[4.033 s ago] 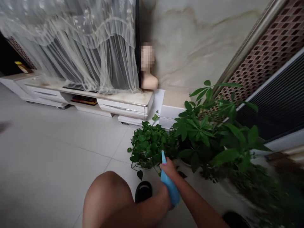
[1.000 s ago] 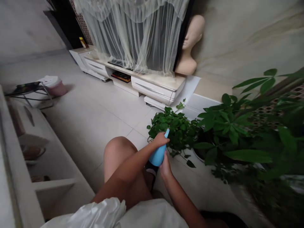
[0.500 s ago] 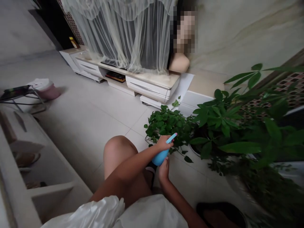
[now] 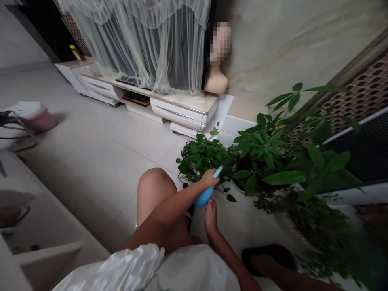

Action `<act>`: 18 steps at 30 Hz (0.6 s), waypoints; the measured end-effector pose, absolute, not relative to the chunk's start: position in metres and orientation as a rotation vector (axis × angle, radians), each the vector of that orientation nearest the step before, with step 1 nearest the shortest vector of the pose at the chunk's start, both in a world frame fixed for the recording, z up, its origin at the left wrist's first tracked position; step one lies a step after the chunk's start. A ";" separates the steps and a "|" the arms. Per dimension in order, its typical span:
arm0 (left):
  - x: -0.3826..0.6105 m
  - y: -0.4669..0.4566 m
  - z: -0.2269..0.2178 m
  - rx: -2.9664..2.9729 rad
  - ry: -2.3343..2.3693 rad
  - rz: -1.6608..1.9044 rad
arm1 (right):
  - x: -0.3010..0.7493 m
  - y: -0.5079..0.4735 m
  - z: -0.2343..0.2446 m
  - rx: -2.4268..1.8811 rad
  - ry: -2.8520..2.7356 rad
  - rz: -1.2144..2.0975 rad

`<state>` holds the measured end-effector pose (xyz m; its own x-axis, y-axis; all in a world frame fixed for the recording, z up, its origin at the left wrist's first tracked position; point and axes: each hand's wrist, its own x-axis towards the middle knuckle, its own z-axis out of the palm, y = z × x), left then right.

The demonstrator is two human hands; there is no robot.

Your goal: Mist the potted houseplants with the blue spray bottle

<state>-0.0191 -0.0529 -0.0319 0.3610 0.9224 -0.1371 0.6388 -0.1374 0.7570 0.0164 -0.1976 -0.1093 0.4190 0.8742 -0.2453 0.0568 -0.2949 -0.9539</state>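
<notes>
My left hand point(image 4: 209, 178) is closed round the upper part of a blue spray bottle point(image 4: 203, 197), its arm reaching over my bent knee point(image 4: 154, 186). The bottle's tip points into a small leafy potted plant point(image 4: 198, 157) on the floor. My right hand point(image 4: 210, 214) is just beneath the bottle, fingers stretched upward, fingertips at its base and gripping nothing. A larger plant with long leaves point(image 4: 266, 149) stands right of the small one.
A low white cabinet point(image 4: 182, 109) under a lace curtain runs along the far wall, with a mannequin head point(image 4: 216, 81) on it. A pink bin point(image 4: 36, 119) stands at far left. White shelving point(image 4: 45, 226) is at near left. More foliage point(image 4: 327, 234) fills the right.
Four seconds ago my right hand alone held the bottle. Since then my left hand has taken its top. In the last second the right hand has slipped lower beneath it.
</notes>
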 end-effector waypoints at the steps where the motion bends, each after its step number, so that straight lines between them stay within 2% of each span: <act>1: -0.020 -0.050 -0.031 1.866 1.381 0.469 | 0.022 -0.201 -0.103 -1.691 -0.815 1.017; 6: -0.024 -0.055 -0.041 1.897 1.371 0.416 | 0.072 -0.242 -0.046 -1.708 -0.803 0.969; 10: -0.012 -0.082 -0.065 1.920 1.238 0.279 | 0.113 -0.288 -0.005 -1.759 -0.831 0.799; 13: 0.006 -0.100 -0.083 1.916 1.209 0.218 | 0.127 -0.318 -0.008 -1.829 -0.646 0.733; 18: 0.030 -0.119 -0.110 1.847 1.296 0.210 | 0.130 -0.344 -0.046 -1.804 -0.411 0.866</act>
